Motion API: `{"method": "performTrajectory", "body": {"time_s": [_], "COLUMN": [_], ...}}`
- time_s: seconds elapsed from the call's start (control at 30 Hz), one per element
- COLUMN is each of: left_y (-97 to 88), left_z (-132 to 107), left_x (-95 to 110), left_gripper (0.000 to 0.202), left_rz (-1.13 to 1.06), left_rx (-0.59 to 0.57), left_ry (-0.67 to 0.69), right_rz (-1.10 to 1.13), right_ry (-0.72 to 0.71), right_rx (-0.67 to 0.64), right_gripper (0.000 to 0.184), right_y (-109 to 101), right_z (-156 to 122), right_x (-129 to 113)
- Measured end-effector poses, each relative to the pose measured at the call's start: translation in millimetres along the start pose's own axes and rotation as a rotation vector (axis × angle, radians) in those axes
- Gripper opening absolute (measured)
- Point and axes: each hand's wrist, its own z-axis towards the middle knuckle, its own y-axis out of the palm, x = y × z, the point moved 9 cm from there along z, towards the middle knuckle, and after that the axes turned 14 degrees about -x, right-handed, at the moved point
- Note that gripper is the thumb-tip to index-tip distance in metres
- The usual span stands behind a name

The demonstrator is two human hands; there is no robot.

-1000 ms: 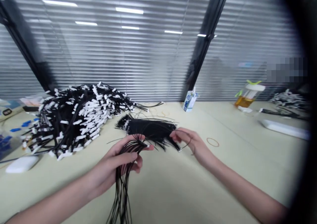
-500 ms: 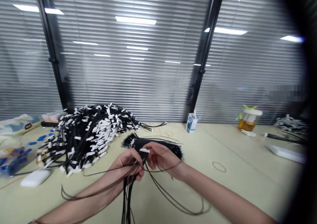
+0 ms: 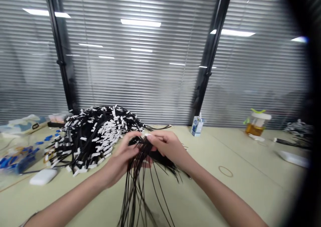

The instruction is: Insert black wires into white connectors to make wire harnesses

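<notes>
Between my two hands is a bundle of thin black wires (image 3: 136, 180) with a white connector (image 3: 145, 133) at its top end. My left hand (image 3: 126, 153) is closed around the bundle just below the connector, thumb in front. With thumb and fingers, my right hand (image 3: 167, 145) pinches at the connector from the right side. The loose wires hang down toward the table's near edge. Behind my hands lies another bunch of black wires (image 3: 164, 160), partly hidden by them. To the left rises a large pile of black cables with white connectors (image 3: 100, 136).
A white case (image 3: 43, 176) and a bag of blue parts (image 3: 21, 160) lie at left. On the right are a rubber band (image 3: 225, 171), a small carton (image 3: 197, 126), a jar of amber liquid (image 3: 257, 125) and a white object (image 3: 294, 158). Window blinds stand behind the table (image 3: 200, 186).
Both hands have moved slightly up with the wire bundle. The long wires that looped out to the sides now hang down in front. The view has shifted a little to the left.
</notes>
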Motion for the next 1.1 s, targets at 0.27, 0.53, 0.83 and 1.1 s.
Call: {"method": "performTrajectory", "body": {"time_s": [0.27, 0.53, 0.83, 1.1], "left_y": [5.8, 14.8, 27.7, 40.7], "left_z": [22.5, 41.2, 14.0, 15.6], "left_x": [-15.5, -30.2, -76.1, -92.3], "left_gripper": [0.028, 0.041, 0.045, 0.046], "left_rz": [-0.172, -0.192, -0.249, -0.220], "left_rx": [-0.004, 0.031, -0.032, 0.105], "left_ry": [-0.090, -0.182, -0.363, -0.343], "right_rz": [-0.068, 0.129, 0.456, 0.885], "right_ry": [-0.090, -0.131, -0.154, 0.170], "right_rx": [0.132, 0.345, 0.548, 0.080], "right_gripper": [0.031, 0.037, 0.032, 0.051], "right_y": [-8.0, -55.9, -124.2, -8.0], "right_z": [16.6, 25.6, 12.2, -24.6], "right_x": [-15.4, 2.0, 58.6, 75.0]}}
